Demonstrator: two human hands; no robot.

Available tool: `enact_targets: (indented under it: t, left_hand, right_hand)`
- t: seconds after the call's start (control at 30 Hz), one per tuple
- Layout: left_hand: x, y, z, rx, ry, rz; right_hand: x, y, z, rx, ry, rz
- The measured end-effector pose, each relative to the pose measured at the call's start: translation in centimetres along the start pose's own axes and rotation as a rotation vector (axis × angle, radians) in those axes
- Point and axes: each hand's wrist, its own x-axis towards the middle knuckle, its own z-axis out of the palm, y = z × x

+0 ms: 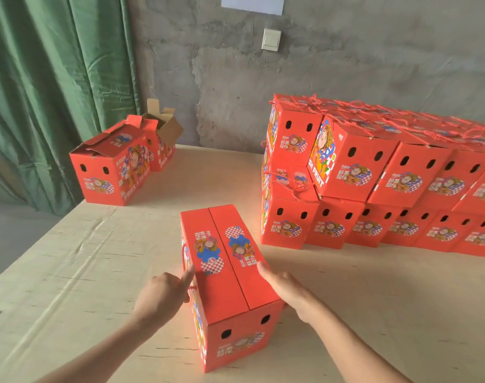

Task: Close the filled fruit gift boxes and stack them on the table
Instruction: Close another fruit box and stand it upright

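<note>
Box: the closed red box (230, 275) is set on the counter (83, 272), between both hands.
Left hand (159, 295): laid against the box's left side; whether anything is gripped cannot be told.
Right hand (284, 287): pressed flat, ungripping, against the right side.

Two hands (161, 295) (287, 288), one closed box (233, 283), two open boxes (108, 167) (159, 154) — stack (374, 178) uncountable.

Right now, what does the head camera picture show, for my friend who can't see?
A left hand and a right hand touch the sides of a closed red fruit gift box on a table. Closed boxes are stacked two high at right; an open-flapped box stands far left.
</note>
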Motion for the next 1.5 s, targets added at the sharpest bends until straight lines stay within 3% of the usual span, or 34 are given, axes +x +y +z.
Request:
enact_targets:
  t: [0.1,0.2,0.4,0.5,0.63,0.8,0.9,1.0,1.07,1.17,1.27,1.4,1.5]
  left_hand:
    - [-0.8,0.2,0.3,-0.159,-0.195,-0.138]
    - [-1.5,0.8,0.9,-0.407,-0.318,-0.222]
    - [-0.7,2.0,1.9,-0.838,-0.142,-0.357]
    - [0.7,2.7,1.8,-0.922,0.075,-0.229]
    - [2.3,4.1,0.9,-0.678,0.326,-0.02]
    - [1.5,7.6,-1.1,-0.398,0.272,0.425]
    - [0.7,10.1,-2.7,-0.451,0.248,0.592]
    - [0.8,11.2,-4.8,-0.453,0.23,0.611]
    - [1.2,11.0,-6.2,-0.376,0.259,0.636]
    - [1.7,9.8,-7.9,-0.272,0.317,0.706]
    - [2.2,8.6,-8.6,-0.183,0.291,0.792]
    - [1.8,6.8,-6.8,-0.271,0.203,0.862]
    - [0.8,5.1,-3.3,-0.313,0.208,0.829]
  right_hand:
    - [1.5,0.8,-0.3,0.279,-0.152,0.082]
    - [2.5,0.4,-0.8,0.461,-0.233,0.028]
    - [3.3,-2.1,0.4,0.334,0.073,-0.278]
    - [3.4,-1.6,1.2,0.088,0.262,-0.417]
    - [3.4,-1.3,1.9,-0.255,0.464,-0.638]
    - [2.5,-1.3,2.4,-0.426,0.494,-0.831]
    - [1.7,-2.6,2.1,-0.25,0.402,-0.692]
    - [0.1,-6.2,1.6,0.41,0.136,-0.535]
    - [-0.4,-8.8,1.1,0.659,-0.014,-0.524]
    - [-1.2,-11.9,0.2,0.683,-0.182,-0.484]
    - [-1.7,-13.4,-0.4,0.641,-0.363,-0.326]
    - [-1.3,-14.8,-0.7,0.605,-0.289,-0.18]
    - [-1.1,-15.5,-1.0,0.392,-0.194,-0.172]
